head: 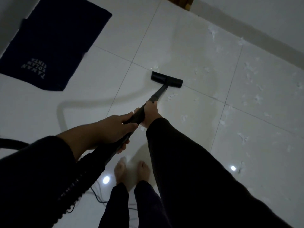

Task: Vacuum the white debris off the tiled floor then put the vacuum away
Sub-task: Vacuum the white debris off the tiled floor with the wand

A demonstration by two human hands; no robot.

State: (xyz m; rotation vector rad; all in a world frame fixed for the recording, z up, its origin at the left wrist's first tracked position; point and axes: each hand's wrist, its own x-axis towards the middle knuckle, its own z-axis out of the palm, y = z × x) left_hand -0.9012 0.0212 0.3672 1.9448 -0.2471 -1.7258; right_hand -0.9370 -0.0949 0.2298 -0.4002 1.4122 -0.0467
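A black vacuum wand point(158, 94) runs from my hands down to a flat black floor head point(166, 79) resting on the white tiled floor point(164, 38). My right hand point(150, 112) grips the wand further down. My left hand point(118, 127) grips it closer to my body, where the ribbed hose point(79, 178) joins. White shreds of debris point(251, 74) lie scattered over the tiles to the right of the head, with a few bits point(171, 97) beside the wand and near my feet.
A dark blue mat point(54, 43) with white lettering lies at the upper left. A white wall point(263, 22) borders the floor at the upper right. My bare feet point(131, 170) stand below the hands. A thin cable point(97, 196) trails behind them.
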